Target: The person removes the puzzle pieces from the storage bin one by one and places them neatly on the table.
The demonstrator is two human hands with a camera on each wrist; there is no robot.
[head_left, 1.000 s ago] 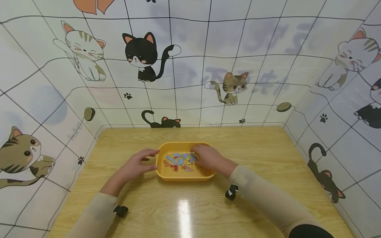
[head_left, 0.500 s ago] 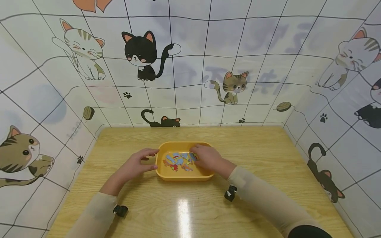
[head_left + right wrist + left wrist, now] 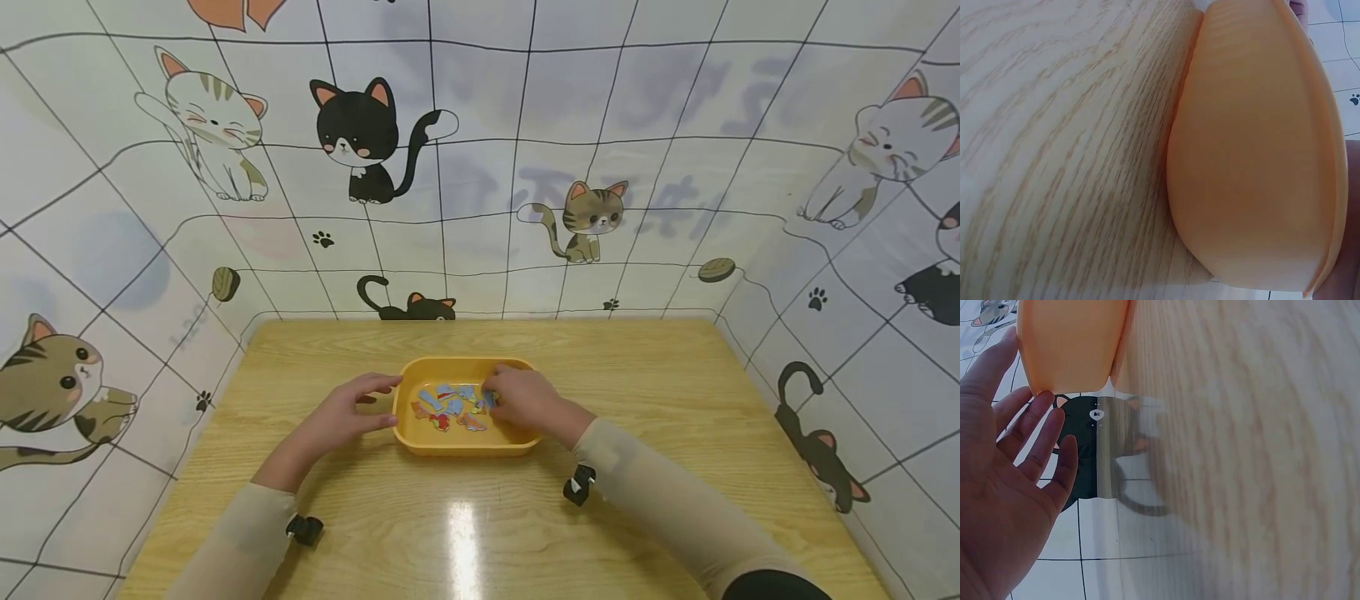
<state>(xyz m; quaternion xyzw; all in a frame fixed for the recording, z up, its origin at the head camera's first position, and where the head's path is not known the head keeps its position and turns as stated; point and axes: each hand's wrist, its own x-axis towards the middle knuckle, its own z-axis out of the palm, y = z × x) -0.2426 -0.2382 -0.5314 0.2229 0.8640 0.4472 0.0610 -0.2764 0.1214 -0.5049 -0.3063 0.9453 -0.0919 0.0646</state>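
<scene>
A yellow plastic tray [image 3: 468,451] stands on the table, holding several small flat cut-out pieces. Among them are a light-blue strip [image 3: 429,401], a red piece [image 3: 440,423] and an orange piece [image 3: 472,423]. My left hand [image 3: 345,418] touches the tray's left end, thumb and fingers spread; in the left wrist view its fingertips meet the tray wall [image 3: 1072,347]. My right hand [image 3: 528,402] reaches over the tray's right side and pinches a flat blue piece [image 3: 490,399], mostly covered by the fingers. The tray wall [image 3: 1254,150] hides those fingertips in the right wrist view.
The wooden table [image 3: 600,358] extends on all sides of the tray, with a bright light reflection [image 3: 465,542] in front. A cat-patterned cloth [image 3: 480,167] rises behind the table and along both sides.
My right fingertips have shifted slightly to the right with the blue piece. The left hand and the tray stay in place.
</scene>
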